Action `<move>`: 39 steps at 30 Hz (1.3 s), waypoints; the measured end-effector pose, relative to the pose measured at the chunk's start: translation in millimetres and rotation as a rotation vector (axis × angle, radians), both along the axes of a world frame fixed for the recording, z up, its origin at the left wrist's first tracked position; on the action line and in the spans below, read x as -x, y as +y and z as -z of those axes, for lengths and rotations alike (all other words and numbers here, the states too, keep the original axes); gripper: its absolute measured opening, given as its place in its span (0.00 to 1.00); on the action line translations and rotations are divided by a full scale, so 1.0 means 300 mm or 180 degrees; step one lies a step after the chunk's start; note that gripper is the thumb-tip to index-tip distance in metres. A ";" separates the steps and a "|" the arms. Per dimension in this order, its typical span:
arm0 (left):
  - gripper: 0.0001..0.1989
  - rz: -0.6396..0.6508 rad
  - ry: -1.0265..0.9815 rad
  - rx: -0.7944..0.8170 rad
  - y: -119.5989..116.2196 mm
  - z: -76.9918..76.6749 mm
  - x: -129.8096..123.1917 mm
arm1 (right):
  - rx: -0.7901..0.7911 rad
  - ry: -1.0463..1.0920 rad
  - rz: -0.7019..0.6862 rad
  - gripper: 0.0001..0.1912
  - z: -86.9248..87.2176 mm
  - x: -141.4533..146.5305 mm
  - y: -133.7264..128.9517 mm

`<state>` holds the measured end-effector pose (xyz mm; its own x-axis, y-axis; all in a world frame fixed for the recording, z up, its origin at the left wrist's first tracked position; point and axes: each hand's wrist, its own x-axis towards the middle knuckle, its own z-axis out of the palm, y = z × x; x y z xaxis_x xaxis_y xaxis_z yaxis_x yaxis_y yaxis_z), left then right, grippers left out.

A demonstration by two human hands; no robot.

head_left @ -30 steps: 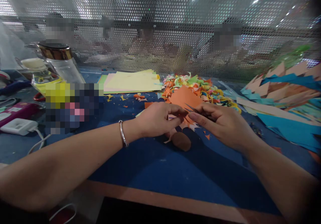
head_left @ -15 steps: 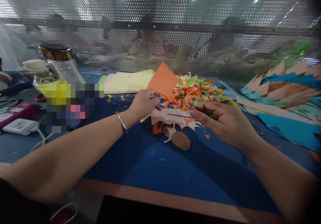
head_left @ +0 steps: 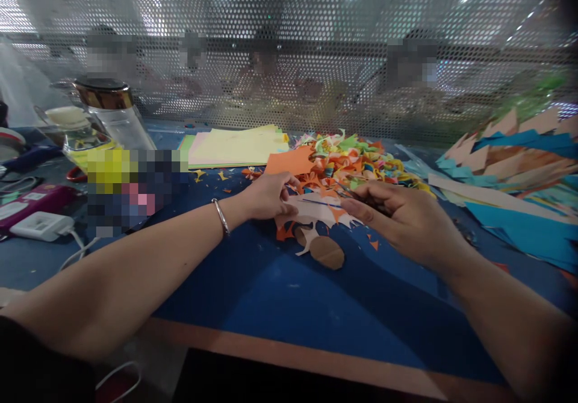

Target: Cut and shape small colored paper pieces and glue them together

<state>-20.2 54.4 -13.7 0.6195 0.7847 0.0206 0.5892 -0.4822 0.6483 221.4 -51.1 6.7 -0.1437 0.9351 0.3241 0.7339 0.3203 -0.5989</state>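
Observation:
My left hand [head_left: 273, 195], with a silver bangle at the wrist, has its fingers curled on the near edge of an orange sheet of paper [head_left: 291, 162]. The sheet is tilted back, its far edge in front of the scrap pile. In my right hand [head_left: 388, 216] is a pair of scissors [head_left: 347, 191]; fingers cover most of it. Between the hands lie a pale pink cut-out sheet [head_left: 311, 211] with scalloped edges and a thin blue pen [head_left: 321, 203]. Nearer me, a round brown cardboard disc [head_left: 327, 252] rests on the blue tabletop.
Coloured paper scraps [head_left: 356, 156] are heaped behind my hands. A stack of pale sheets [head_left: 235, 145] lies back left. At left stand a clear bottle [head_left: 120, 123] and a white charger [head_left: 43, 227]. Blue and peach cut paper [head_left: 519, 150] is piled right. A perforated metal screen [head_left: 298, 84] rises behind.
The orange sheet has tipped from a raised point to a lower, flatter position. My left hand has shifted slightly down and towards me. My right hand has stayed almost in place.

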 end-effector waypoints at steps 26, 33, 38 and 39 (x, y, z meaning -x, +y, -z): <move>0.06 -0.1215 -0.2149 0.0364 0.071 0.030 0.013 | 0.1244 -0.1283 -0.0873 0.23 0.026 0.025 0.001; 0.02 -0.1786 -0.2005 0.0045 0.104 0.037 0.024 | 0.1352 -0.1234 -0.1036 0.21 0.011 0.041 -0.010; 0.15 -0.1418 -0.1326 -0.0861 0.093 0.028 0.033 | 0.1275 -0.1191 -0.1085 0.23 0.018 0.031 -0.007; 0.18 -0.1397 -0.1237 -0.1109 0.082 0.021 0.031 | 0.1233 -0.1170 -0.1084 0.23 0.021 0.027 -0.005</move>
<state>-29.6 79.0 -19.9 0.1417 0.8688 0.4744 0.5336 -0.4707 0.7027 213.3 -52.6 0.4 -0.4915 0.8568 -0.1559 0.8088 0.3827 -0.4465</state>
